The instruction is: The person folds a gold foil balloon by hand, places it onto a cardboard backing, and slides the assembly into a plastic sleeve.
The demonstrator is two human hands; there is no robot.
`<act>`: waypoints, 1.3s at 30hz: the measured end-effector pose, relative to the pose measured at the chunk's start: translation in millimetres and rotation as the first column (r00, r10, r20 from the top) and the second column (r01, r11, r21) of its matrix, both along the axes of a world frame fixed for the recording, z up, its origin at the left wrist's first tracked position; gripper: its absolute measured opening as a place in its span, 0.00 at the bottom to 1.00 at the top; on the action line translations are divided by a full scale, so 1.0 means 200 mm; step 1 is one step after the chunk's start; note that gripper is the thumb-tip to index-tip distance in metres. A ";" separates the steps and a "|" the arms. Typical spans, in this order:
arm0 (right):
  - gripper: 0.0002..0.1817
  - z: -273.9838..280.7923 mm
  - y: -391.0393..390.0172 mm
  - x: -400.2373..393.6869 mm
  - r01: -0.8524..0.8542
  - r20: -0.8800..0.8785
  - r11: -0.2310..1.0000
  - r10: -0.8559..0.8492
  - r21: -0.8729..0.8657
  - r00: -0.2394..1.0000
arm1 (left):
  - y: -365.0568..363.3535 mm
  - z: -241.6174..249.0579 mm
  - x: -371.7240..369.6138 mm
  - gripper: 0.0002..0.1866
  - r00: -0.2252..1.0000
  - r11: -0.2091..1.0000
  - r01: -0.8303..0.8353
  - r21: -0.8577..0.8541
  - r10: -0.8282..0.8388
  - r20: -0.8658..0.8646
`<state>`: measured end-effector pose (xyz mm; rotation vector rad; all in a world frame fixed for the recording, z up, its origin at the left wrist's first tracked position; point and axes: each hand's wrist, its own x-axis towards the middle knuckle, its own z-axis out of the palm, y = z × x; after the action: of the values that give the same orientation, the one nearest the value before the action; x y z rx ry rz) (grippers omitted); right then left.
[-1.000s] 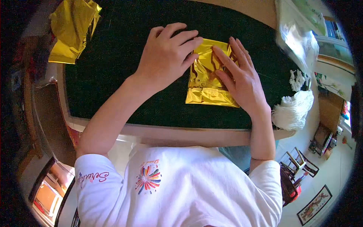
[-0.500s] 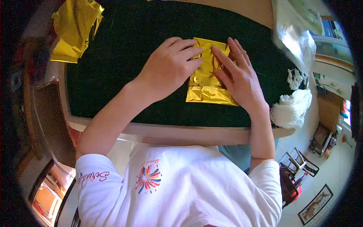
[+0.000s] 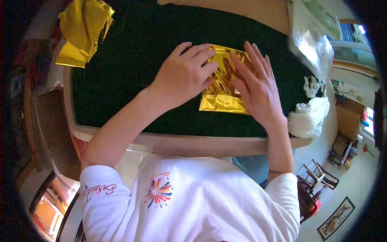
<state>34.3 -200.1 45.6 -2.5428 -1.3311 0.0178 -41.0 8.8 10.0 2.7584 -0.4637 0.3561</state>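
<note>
The left hand (image 3: 183,76) is half curled, its fingertips at the left edge of the gold foil (image 3: 223,76); whether it pinches that edge cannot be told. The right hand (image 3: 260,90) is spread open over the foil's right side, gripping nothing. Handling it well likely calls for light, even pressure, since it looks easily creased. The foil lies on dark cloth (image 3: 125,52), shiny, wrinkled, roughly rectangular, with a crinkled band along its near end.
</note>
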 end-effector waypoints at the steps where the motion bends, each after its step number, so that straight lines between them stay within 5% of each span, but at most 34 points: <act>1: 0.26 0.02 0.01 -0.01 -0.011 0.023 1.000 0.011 0.022 1.000 | 0.00 0.01 0.00 0.16 1.000 1.000 0.000 0.001 0.000 0.005; 7: 0.28 -0.08 0.05 -0.04 -0.024 -0.063 1.000 0.025 0.017 0.998 | 0.05 0.02 0.03 0.12 0.999 0.997 -0.004 -0.074 0.006 0.036; 9: 0.28 -0.09 0.05 -0.04 -0.038 -0.094 0.999 0.039 0.019 0.995 | 0.12 -0.01 0.10 0.10 0.989 0.960 -0.145 -0.240 0.143 -0.027; 29: 0.27 -0.08 0.05 -0.04 -0.011 -0.053 0.999 0.009 -0.035 0.999 | 0.13 -0.08 0.24 0.03 0.991 0.961 -0.136 -0.242 0.135 -0.020; 35: 0.26 -0.08 0.05 -0.03 -0.013 -0.044 1.000 0.012 -0.027 0.999 | 0.04 0.03 0.12 0.07 0.964 0.917 -0.247 -0.313 0.265 0.014; 39: 0.25 -0.06 0.05 -0.02 -0.013 -0.075 1.000 0.012 -0.012 0.997 | 0.02 0.03 -0.03 0.10 0.992 0.989 -0.070 -0.131 0.083 0.091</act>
<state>29.8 -190.4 33.2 -2.5177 -1.3222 0.1232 -47.2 12.0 15.2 2.6484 -0.3462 0.5208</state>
